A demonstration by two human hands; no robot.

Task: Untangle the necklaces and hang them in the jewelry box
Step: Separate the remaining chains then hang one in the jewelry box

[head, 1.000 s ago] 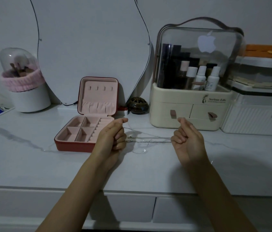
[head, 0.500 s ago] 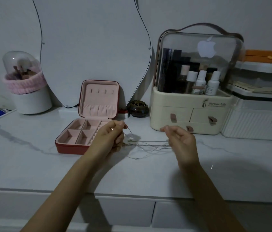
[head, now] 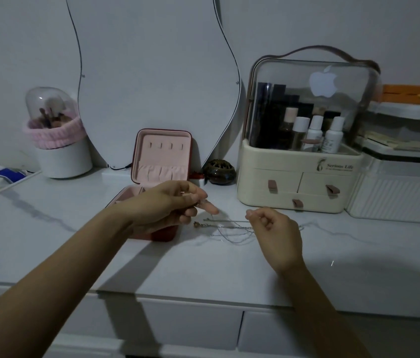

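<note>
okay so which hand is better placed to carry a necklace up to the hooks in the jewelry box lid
Left, probably. The left hand hovers directly over the open jewelry box, just below the lid hooks, already pinching part of the necklaces. The right hand pinches chain farther away, in front of the cosmetics organizer.

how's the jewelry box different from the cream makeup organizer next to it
The jewelry box is small, red outside and pink-lined, its lid standing open; the makeup organizer is much larger, cream, with a clear dome shut over bottles. The jewelry box's lid hooks are bare; the makeup organizer looks full. Both stand on the marble-look tabletop.
</note>
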